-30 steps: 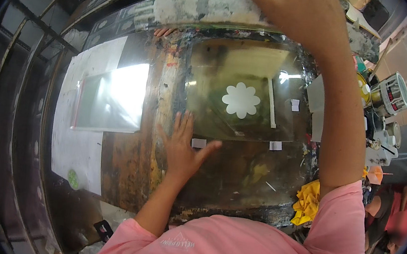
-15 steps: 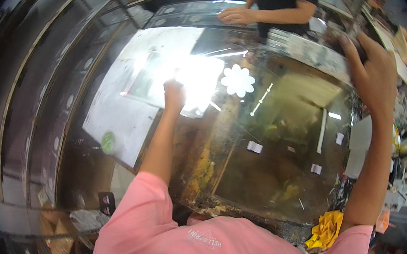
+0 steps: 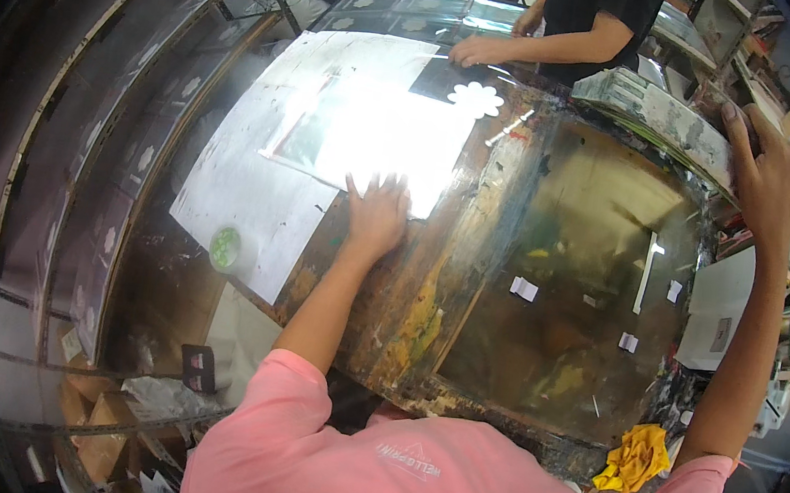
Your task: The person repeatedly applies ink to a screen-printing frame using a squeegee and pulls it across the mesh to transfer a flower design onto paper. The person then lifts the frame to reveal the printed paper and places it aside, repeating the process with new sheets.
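My left hand (image 3: 377, 217) lies with fingers spread at the near edge of a glossy sheet (image 3: 305, 139), much of it washed out by glare. Under that sheet is a larger white sheet (image 3: 256, 187), with a green-and-white tape roll (image 3: 225, 247) on its near-left part. My right hand (image 3: 765, 162) is raised at the far right, thumb and fingers closed round the end of a long paint-stained frame (image 3: 658, 121); part of this grip is hidden. A white flower shape (image 3: 476, 99) lies beyond the glossy sheet, close to a thin white strip (image 3: 510, 129).
A shiny brownish panel (image 3: 549, 352) fills the table's right side, carrying small white pieces (image 3: 524, 288) and a long strip (image 3: 645, 273). A yellow cloth (image 3: 634, 459) lies at the near right corner. Racks (image 3: 136, 168) stand left. Across the table, a co-worker's hand (image 3: 480, 52) rests near the edge.
My left hand has moved from over the glossy sheet to its near edge, fingers now spread. My right hand, blurred before, is steadier at the frame's end. The whole view has shifted.
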{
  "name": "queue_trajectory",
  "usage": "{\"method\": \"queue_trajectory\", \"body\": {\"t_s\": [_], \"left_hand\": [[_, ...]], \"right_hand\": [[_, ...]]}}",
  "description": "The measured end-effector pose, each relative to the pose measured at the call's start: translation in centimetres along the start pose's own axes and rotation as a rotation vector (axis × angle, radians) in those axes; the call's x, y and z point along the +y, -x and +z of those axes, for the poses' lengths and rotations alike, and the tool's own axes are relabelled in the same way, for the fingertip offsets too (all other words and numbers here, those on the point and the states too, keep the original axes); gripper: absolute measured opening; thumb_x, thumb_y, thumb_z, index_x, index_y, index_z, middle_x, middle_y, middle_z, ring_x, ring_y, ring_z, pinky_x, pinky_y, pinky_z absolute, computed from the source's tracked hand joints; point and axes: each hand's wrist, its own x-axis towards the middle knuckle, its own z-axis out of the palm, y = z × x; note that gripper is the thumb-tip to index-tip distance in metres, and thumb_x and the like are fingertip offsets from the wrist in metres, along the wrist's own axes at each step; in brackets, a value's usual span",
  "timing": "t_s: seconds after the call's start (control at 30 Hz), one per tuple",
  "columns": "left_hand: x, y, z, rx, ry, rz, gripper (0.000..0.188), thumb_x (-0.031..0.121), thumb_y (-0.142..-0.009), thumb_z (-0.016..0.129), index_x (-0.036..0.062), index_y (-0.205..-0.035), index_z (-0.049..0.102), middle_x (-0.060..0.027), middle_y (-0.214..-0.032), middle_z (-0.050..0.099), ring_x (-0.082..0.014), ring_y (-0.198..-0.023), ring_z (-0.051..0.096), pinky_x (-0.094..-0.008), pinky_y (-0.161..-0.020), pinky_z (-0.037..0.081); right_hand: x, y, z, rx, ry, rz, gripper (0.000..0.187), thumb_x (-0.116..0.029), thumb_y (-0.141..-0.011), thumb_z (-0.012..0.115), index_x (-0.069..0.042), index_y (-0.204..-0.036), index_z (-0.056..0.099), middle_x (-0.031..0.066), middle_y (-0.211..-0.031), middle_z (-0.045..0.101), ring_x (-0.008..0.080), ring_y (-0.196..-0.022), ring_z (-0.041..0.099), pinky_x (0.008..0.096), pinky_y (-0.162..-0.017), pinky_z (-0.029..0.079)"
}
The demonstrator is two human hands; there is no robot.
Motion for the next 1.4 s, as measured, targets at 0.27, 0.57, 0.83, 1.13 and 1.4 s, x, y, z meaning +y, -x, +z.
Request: {"method": "queue_trajectory", "body": {"t_s": [0.27,0.57,0.83,1.13,1.4], "left_hand": [[1.4,-5.4,-8.3,-0.271,0.078,0.129,0.050,0.043,-0.113,0.039,0.0082,-0.109,0.076,-0.0202,-0.118,0.076,-0.0403,-0.126,0.066,-0.0616,-0.120,0.032],[23.5,3.3,-0.4,-0.261,0.148,0.608,0.123,0.097,-0.078,0.054,0.0090,-0.164,0.046,-0.0256,-0.173,0.032,-0.0478,-0.161,0.023,-0.0726,-0.127,-0.001],[35.4,5.9,1.5,-0.200,0.248,0.691,0.127,0.100,-0.075,0.051,0.0059,-0.161,0.049,-0.0279,-0.171,0.032,-0.0505,-0.159,0.025,-0.0783,-0.123,-0.004],[36.5,6.5,1.7,-0.191,0.265,0.754,0.123,0.098,-0.076,0.053,0.0076,-0.160,0.051,-0.0288,-0.167,0.038,-0.0518,-0.155,0.032,-0.0797,-0.122,-0.001],[36.3,6.7,1.9,-0.149,0.379,0.772,0.122,0.096,-0.077,0.055,0.0028,-0.156,0.054,-0.0323,-0.161,0.042,-0.0555,-0.152,0.034,-0.0751,-0.126,0.003]], "right_hand": [[-0.3,-1.5,-0.2,0.031,0.006,-0.136,0.055,-0.054,-0.100,0.063,0.000,-0.104,0.072,0.0229,-0.070,0.066,0.0415,-0.071,0.067,0.0496,-0.069,0.049],[0.2,1.1,-0.3,0.090,0.149,-0.152,0.059,-0.056,-0.098,0.060,-0.004,-0.074,0.071,0.0187,-0.070,0.070,0.0377,-0.072,0.071,0.0517,-0.078,0.048],[1.6,-0.9,-0.1,0.022,0.057,-0.166,0.061,-0.054,-0.100,0.053,-0.001,-0.080,0.075,0.0204,-0.074,0.073,0.0389,-0.074,0.072,0.0532,-0.084,0.049],[1.3,-3.3,-1.0,-0.045,0.004,-0.079,0.064,-0.049,-0.099,0.052,0.003,-0.071,0.075,0.0249,-0.078,0.074,0.0418,-0.083,0.074,0.0512,-0.087,0.055],[-0.1,-1.4,-1.9,0.058,0.096,-0.062,0.064,-0.049,-0.099,0.053,0.005,-0.073,0.075,0.0262,-0.083,0.075,0.0427,-0.086,0.075,0.0511,-0.089,0.057]]}}
